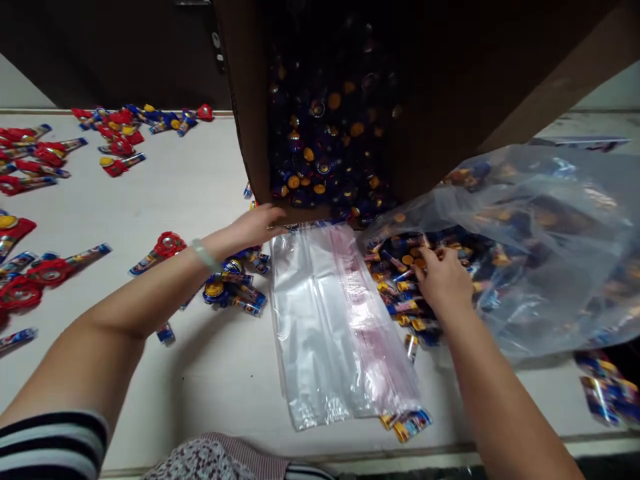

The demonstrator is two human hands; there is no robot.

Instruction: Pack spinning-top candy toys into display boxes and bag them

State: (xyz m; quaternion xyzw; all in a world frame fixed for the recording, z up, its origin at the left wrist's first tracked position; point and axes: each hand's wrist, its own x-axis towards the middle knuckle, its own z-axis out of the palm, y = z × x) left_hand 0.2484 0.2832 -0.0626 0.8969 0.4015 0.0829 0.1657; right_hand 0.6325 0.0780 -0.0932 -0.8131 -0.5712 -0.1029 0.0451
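Observation:
My left hand (257,225) is at the lower left edge of a cardboard box (253,143), fingers stretched out towards its opening. Inside the box lies a heap of dark blue toy pieces with yellow round parts (325,163). My right hand (445,277) reaches into a pile of small printed tubes with yellow caps (407,307). Its fingers are curled among the tubes; what they hold, if anything, is hidden. Flat clear plastic bags (315,333) with a pinkish side lie between my hands, partly over the tubes.
A large translucent bag (565,267) spreads over the tubes at right. Blue toys with tubes (233,290) lie beneath my left forearm. Red toys with tubes (50,273) lie in groups on the white surface (215,393) at left. More printed pieces (607,393) are at lower right.

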